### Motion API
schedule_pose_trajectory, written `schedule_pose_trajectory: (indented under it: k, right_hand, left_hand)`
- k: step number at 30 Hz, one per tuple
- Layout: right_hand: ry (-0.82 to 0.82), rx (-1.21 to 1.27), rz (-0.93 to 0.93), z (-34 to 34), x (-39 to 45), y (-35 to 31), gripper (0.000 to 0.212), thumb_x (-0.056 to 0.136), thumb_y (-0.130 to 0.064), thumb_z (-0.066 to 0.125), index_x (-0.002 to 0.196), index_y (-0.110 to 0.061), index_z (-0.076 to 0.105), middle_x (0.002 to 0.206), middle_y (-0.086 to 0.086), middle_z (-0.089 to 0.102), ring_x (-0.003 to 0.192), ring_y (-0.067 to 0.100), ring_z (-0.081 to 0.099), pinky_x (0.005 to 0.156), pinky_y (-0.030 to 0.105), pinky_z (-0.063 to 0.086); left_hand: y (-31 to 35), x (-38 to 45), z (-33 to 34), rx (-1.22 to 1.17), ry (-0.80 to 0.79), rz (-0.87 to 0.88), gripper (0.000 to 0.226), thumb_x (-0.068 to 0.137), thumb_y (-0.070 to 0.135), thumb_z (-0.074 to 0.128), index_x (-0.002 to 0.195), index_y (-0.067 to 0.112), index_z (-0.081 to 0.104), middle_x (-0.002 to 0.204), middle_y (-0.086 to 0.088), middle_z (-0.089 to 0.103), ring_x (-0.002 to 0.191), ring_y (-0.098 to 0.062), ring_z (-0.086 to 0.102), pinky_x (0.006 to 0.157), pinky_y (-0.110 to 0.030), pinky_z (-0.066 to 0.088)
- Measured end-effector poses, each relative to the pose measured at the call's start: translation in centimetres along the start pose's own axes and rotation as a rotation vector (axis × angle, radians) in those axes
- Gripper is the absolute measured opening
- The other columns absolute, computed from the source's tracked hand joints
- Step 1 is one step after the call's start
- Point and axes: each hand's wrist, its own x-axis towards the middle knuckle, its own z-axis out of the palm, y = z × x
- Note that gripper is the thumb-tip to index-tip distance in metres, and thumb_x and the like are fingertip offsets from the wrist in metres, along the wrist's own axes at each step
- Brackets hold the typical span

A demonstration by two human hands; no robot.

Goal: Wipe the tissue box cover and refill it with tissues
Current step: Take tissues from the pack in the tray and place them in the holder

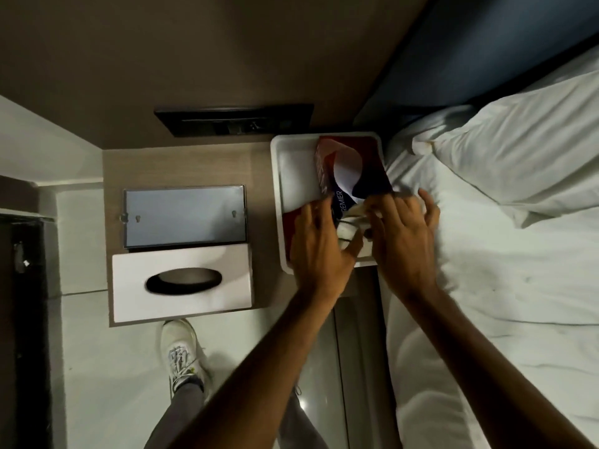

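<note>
A white tissue box cover (181, 283) with a dark oval slot lies on the bedside table, its metal base plate (184, 217) lying flat just behind it. To the right stands a white tray (278, 176) holding a red and blue tissue pack (353, 166) with a white sheet poking out. Both hands are over the tray's near end. My left hand (319, 244) and my right hand (402, 234) close around a crumpled white cloth (351, 226) between them. The cloth is mostly hidden by the fingers.
The wooden bedside table (262, 241) meets the wall, where a dark switch panel (233, 123) is mounted. A bed with white sheets (502, 286) and a pillow (525, 150) lies to the right. My white shoe (181, 354) stands on the pale floor below the table.
</note>
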Motion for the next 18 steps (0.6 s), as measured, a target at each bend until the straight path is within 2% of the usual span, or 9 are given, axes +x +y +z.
schedule_pose_trajectory:
  k: [2, 4, 7, 10, 12, 14, 18]
  right_hand:
    - [0.041, 0.008, -0.040, -0.8, 0.8, 0.5, 0.030, 0.087, -0.002, 0.067, 0.116, -0.010, 0.068, 0.108, 0.006, 0.070, 0.109, 0.027, 0.061, 0.119, 0.054, 0.028]
    - [0.094, 0.038, -0.059, -1.6, 1.6, 1.0, 0.026, 0.086, -0.004, 0.069, 0.111, -0.009, 0.070, 0.108, 0.008, 0.071, 0.110, 0.030, 0.062, 0.118, 0.054, 0.030]
    - [0.153, 0.070, -0.072, -2.6, 2.8, 1.5, 0.025, 0.086, -0.008, 0.071, 0.111, -0.009, 0.072, 0.109, 0.010, 0.073, 0.113, 0.032, 0.064, 0.115, 0.054, 0.033]
    - [0.213, 0.054, -0.065, -2.8, 4.0, 1.5, 0.021, 0.096, -0.010, 0.060, 0.113, -0.007, 0.072, 0.112, 0.013, 0.072, 0.112, 0.034, 0.063, 0.110, 0.053, 0.038]
    - [0.174, 0.043, -0.039, -2.6, 4.4, 1.3, 0.027, 0.100, -0.021, 0.058, 0.121, -0.008, 0.069, 0.130, 0.016, 0.066, 0.126, 0.035, 0.058, 0.113, 0.055, 0.036]
    - [0.118, 0.033, -0.017, -2.4, 4.4, 1.4, 0.040, 0.099, -0.031, 0.060, 0.132, -0.010, 0.064, 0.151, 0.017, 0.052, 0.141, 0.037, 0.046, 0.117, 0.058, 0.031]
    - [0.034, 0.010, 0.066, -1.8, 3.1, 2.1, 0.049, 0.097, -0.028, 0.063, 0.145, -0.018, 0.055, 0.161, 0.017, 0.038, 0.147, 0.037, 0.038, 0.120, 0.051, 0.031]
  left_hand:
    - [1.6, 1.2, 0.8, 0.009, 0.025, -0.026, 0.088, 0.084, 0.066, 0.067, 0.154, 0.022, 0.036, 0.146, -0.007, 0.050, 0.125, -0.024, 0.057, 0.092, -0.038, 0.057]
    - [2.8, 1.8, 0.9, -0.022, 0.037, -0.063, 0.087, 0.084, 0.061, 0.071, 0.154, 0.024, 0.035, 0.148, -0.007, 0.048, 0.123, -0.025, 0.059, 0.092, -0.039, 0.059]
    - [3.9, 1.5, 0.1, -0.061, 0.100, -0.015, 0.069, 0.088, 0.034, 0.072, 0.150, 0.019, 0.044, 0.143, -0.010, 0.053, 0.121, -0.029, 0.062, 0.096, -0.042, 0.059]
    - [4.3, 1.6, -1.1, -0.114, 0.163, 0.083, 0.061, 0.091, 0.009, 0.060, 0.150, 0.017, 0.047, 0.136, -0.013, 0.058, 0.114, -0.031, 0.067, 0.088, -0.046, 0.064]
    - [4.1, 2.0, -1.5, -0.076, 0.176, 0.148, 0.066, 0.093, 0.001, 0.063, 0.153, 0.019, 0.043, 0.134, -0.013, 0.060, 0.106, -0.028, 0.070, 0.084, -0.043, 0.065]
    - [3.6, 2.7, -1.7, -0.021, 0.166, 0.188, 0.069, 0.095, 0.000, 0.063, 0.156, 0.022, 0.039, 0.138, -0.014, 0.058, 0.103, -0.027, 0.072, 0.081, -0.041, 0.066]
    - [2.9, 3.5, -1.8, 0.055, 0.131, 0.241, 0.069, 0.090, -0.006, 0.065, 0.151, 0.021, 0.048, 0.144, -0.018, 0.051, 0.090, -0.028, 0.072, 0.073, -0.037, 0.067]
